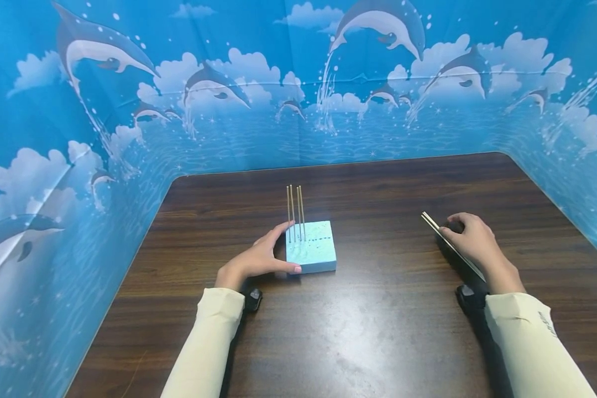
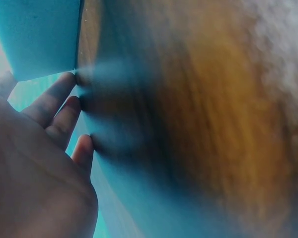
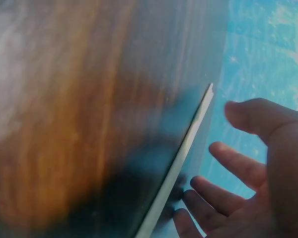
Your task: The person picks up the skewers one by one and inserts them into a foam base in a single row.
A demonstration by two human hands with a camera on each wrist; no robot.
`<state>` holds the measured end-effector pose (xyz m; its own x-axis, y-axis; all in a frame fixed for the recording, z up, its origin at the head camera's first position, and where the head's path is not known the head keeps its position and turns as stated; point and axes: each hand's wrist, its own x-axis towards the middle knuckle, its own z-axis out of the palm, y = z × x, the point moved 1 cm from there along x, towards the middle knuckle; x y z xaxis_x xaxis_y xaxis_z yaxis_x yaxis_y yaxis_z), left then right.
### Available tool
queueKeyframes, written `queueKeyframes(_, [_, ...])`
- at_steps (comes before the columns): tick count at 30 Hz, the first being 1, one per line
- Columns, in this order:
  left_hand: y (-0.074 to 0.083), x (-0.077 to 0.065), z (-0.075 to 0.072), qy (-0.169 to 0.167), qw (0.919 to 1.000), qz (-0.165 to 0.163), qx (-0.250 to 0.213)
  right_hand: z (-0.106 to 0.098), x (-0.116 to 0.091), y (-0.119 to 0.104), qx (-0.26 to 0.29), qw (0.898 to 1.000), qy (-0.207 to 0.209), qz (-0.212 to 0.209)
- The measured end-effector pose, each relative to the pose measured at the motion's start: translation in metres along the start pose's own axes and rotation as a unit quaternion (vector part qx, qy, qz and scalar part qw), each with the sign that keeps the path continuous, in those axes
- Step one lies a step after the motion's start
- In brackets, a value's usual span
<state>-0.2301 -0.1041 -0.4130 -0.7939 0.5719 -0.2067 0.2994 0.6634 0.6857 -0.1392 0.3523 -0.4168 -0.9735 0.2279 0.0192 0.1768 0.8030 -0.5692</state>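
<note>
A light blue foam block (image 1: 312, 251) rests on the table, with several thin sticks (image 1: 299, 215) standing upright in its left part. My left hand (image 1: 258, 258) holds the block from the left, thumb at the front side and index finger by the back left corner. In the left wrist view, the other fingertips (image 2: 69, 106) are near the tabletop below the block (image 2: 37, 37). To the right, a few loose sticks (image 1: 450, 243) lie together, slanting. Over them is my right hand (image 1: 472, 243); the right wrist view shows its fingers spread beside the sticks (image 3: 176, 166), gripping nothing.
The dark brown wooden table (image 1: 378, 320) carries the block and sticks. A blue dolphin-print cloth (image 1: 288, 110) hangs round the back and sides. Small dots and a dashed row mark the block's top. Dark wrist devices (image 1: 252, 299) sit under both sleeves.
</note>
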Motion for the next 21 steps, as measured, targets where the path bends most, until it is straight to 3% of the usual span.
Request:
queueKeyframes(5, [0.001,-0.001,0.001,0.000,1.0000,-0.004,-0.003,0.001,-0.002,0.014,-0.027,0.999,-0.010,-0.017])
queueKeyframes(9, [0.001,-0.001,0.001,-0.001,1.0000,-0.004,-0.002,0.003,-0.004,0.021,-0.016,1.000,0.001,-0.022])
queueKeyframes(15, [0.000,0.000,0.001,0.001,1.0000,0.000,-0.002,0.005,-0.004,0.021,0.006,0.999,0.027,-0.020])
queueKeyframes(21, [-0.001,0.002,0.001,0.002,1.0000,0.004,-0.002,0.006,-0.005,0.018,0.018,1.000,0.020,-0.001])
